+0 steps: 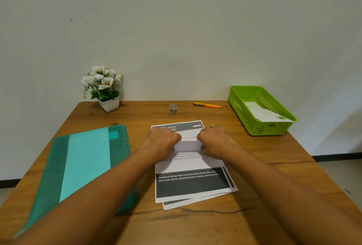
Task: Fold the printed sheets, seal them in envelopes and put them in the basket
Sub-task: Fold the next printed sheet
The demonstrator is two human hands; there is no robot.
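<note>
Left hand (161, 142) and right hand (215, 141) are both curling into loose fists, pinching a white folded piece (189, 145) between them (exact grip hidden by knuckles); printed sheets (193, 181) are lying under and nearer than both hands; green basket (258, 127) holding an envelope (264, 114) is sitting beyond the right hand, further right; teal folder (86, 164) is lying just left of the left hand.

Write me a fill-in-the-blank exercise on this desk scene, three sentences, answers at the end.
1. The green basket already holds one white ____.
2. Both hands, the left hand and the right hand, rest on the top printed sheet, which lies on the ____.
3. The orange pen lies between the tape roll and the ____.

Answers: envelope; table; basket
</note>
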